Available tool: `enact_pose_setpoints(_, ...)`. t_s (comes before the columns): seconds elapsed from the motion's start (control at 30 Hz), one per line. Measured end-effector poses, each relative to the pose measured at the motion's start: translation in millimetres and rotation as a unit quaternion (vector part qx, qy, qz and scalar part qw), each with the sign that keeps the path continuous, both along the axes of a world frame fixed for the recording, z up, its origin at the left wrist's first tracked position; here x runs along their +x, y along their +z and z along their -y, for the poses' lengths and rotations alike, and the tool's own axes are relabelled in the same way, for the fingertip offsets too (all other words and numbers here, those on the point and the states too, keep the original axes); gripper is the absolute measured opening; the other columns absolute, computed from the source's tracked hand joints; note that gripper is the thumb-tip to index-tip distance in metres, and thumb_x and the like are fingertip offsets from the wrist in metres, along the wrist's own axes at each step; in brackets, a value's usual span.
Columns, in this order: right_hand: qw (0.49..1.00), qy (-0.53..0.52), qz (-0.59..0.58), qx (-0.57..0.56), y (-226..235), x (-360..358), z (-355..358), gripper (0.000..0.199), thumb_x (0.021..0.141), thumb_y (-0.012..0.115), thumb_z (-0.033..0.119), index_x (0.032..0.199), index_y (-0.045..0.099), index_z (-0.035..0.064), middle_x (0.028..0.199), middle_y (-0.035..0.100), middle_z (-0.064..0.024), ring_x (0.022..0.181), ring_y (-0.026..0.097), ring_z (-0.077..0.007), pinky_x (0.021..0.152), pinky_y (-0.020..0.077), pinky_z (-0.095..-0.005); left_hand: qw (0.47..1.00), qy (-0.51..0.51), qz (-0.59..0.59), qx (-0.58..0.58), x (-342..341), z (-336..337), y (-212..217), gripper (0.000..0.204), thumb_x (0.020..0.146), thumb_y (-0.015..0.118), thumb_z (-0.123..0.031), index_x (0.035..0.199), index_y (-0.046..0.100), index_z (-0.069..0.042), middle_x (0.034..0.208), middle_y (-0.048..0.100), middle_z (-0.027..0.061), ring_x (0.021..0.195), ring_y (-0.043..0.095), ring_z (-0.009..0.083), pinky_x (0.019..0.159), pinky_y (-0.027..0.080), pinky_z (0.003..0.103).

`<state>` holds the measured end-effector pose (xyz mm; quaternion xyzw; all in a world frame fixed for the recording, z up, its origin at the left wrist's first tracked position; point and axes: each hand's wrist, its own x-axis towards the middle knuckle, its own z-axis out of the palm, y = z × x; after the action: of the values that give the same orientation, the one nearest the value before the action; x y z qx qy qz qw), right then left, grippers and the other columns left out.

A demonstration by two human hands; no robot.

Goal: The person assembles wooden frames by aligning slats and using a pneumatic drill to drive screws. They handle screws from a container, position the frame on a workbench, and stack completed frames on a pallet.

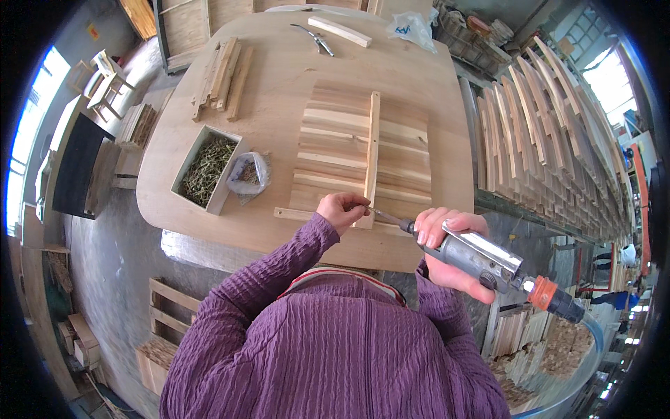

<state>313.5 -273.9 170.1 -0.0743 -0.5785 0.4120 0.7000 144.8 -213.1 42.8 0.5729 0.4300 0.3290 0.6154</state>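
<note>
The left hand (pixel 342 208) pinches something small at the foot of an upright wooden strip (pixel 372 157), fingers curled tight. The right hand (pixel 450 251) grips a metal air screwdriver (pixel 481 258), its tip beside the left fingers.

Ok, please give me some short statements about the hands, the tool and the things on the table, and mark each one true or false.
1. The right hand holds a metal power screwdriver. True.
2. The left hand lies flat on the open box of screws. False: it pinches at the tool's tip, by the lower end of the upright wooden strip.
3. The strip crosses a row of wooden slats. True.
4. The small plastic bag lies right of the slats. False: it lies left of them, beside the box.
5. Pliers lie at the table's far end. True.
</note>
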Motion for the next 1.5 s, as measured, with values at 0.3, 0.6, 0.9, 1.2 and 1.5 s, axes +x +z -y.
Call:
enact_pose_setpoints(0.3, 0.998, -0.036, -0.031, -0.041, -16.1, 2.8, -20.2, 0.096, 0.052, 0.058, 0.078, 0.1, 0.044, -0.0035, 0.073, 0.054, -0.0112, 0.065, 0.052, -0.0213, 0.059, 0.0436, -0.0321, 0.995, -0.061, 0.022, -0.074, 9.5, -2.6, 5.8, 0.03, 0.08, 0.052, -0.01, 0.108, 0.058, -0.002, 0.073, 0.064, 0.0055, 0.051, 0.05, 0.0053, 0.046, 0.04, 0.02)
enact_pose_setpoints(0.6, 0.971, -0.075, 0.017, -0.225, -22.3, 9.1, -66.6, 0.076, 0.063, 0.059, 0.068, 0.095, 0.05, 0.0004, 0.065, 0.053, -0.0062, 0.061, 0.053, -0.0145, 0.055, 0.0433, -0.0259, 0.929, -0.123, 0.122, -0.326, 6.4, -26.1, -11.9, 0.042, 0.084, 0.041, -0.007, 0.126, 0.045, -0.011, 0.052, 0.036, -0.0043, 0.038, 0.03, 0.0061, 0.034, 0.026, 0.021)
enact_pose_setpoints(0.9, 0.965, -0.078, 0.037, -0.247, -52.3, -3.9, -81.1, 0.069, 0.066, 0.062, 0.063, 0.091, 0.052, -0.0008, 0.065, 0.053, -0.0051, 0.057, 0.054, -0.0128, 0.053, 0.0425, -0.0242, 0.989, -0.07, -0.126, 0.045, 9.6, -50.7, -41.6, 0.05, 0.081, 0.05, -0.02, 0.129, 0.039, -0.012, 0.062, 0.055, 0.0084, 0.05, 0.052, 0.0197, 0.048, 0.043, 0.032)
enact_pose_setpoints(1.2, 0.959, -0.074, 0.076, -0.263, -51.5, -8.6, -77.9, 0.077, 0.063, 0.061, 0.066, 0.096, 0.05, -0.0019, 0.064, 0.054, -0.0065, 0.06, 0.054, -0.0154, 0.056, 0.0433, -0.0262, 0.851, -0.115, -0.493, 0.141, 65.6, -97.8, -9.7, 0.092, 0.07, 0.063, -0.033, 0.138, 0.007, -0.005, 0.083, 0.063, 0.0207, 0.079, 0.062, 0.0348, 0.07, 0.05, 0.042)
enact_pose_setpoints(1.5, 0.959, -0.067, 0.082, -0.262, -54.3, -21.7, -75.0, 0.074, 0.06, 0.066, 0.063, 0.093, 0.05, -0.0014, 0.065, 0.053, -0.0056, 0.059, 0.053, -0.0137, 0.054, 0.0432, -0.0253, 0.899, -0.125, -0.344, 0.241, 51.3, -104.5, -43.4, 0.098, 0.067, 0.065, -0.025, 0.138, 0.001, -0.006, 0.08, 0.064, 0.0187, 0.077, 0.063, 0.0317, 0.066, 0.05, 0.041)
